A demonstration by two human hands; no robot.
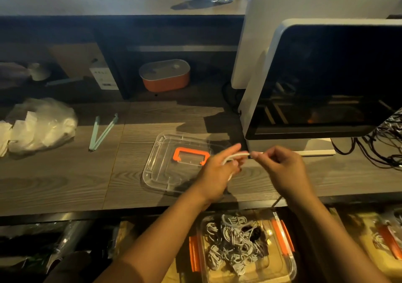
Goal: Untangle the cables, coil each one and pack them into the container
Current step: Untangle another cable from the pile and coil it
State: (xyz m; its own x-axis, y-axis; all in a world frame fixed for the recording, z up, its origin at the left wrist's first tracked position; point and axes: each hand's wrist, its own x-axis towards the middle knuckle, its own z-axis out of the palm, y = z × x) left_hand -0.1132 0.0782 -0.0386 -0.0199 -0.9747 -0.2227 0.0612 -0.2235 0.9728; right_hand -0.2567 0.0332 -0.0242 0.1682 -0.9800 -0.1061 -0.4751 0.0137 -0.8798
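Note:
Above the wooden counter both hands hold one white cable (236, 155). My left hand (217, 174) grips its looped part, and a strand runs down behind the palm. My right hand (280, 169) pinches the cable's dark plug end just right of the left fingers. Below the counter edge stands a clear container (289, 267) with orange side clips, holding a tangle of several grey-white cables (232, 241) and something dark. Its clear lid (156, 165) with an orange handle lies flat on the counter, partly under my left hand.
A white-framed monitor (326, 82) stands at right with black cables (382, 145) bunched beside it. A crumpled plastic bag (41, 126) and a mint-green clip (102, 131) lie at left. An orange lidded box (164, 75) sits in the shelf behind.

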